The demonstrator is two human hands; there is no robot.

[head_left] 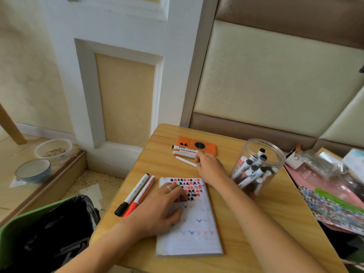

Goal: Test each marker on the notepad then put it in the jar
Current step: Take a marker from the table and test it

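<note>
Marker: white marker [186,161] lies on table [256,223] beyond notepad [190,219]; light, stiff, smooth, may roll.
Hold: mid-barrel.
Grip: right hand [209,167] pinches its near end; left hand [161,207] presses notepad flat.
Jar: jar [258,166] right, holding markers.

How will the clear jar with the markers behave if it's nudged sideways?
The clear jar looks like thin plastic, so probably light and apt to slide on the smooth wooden table. It is tall, and the markers lean to one side, so a high push might tip it.
</note>
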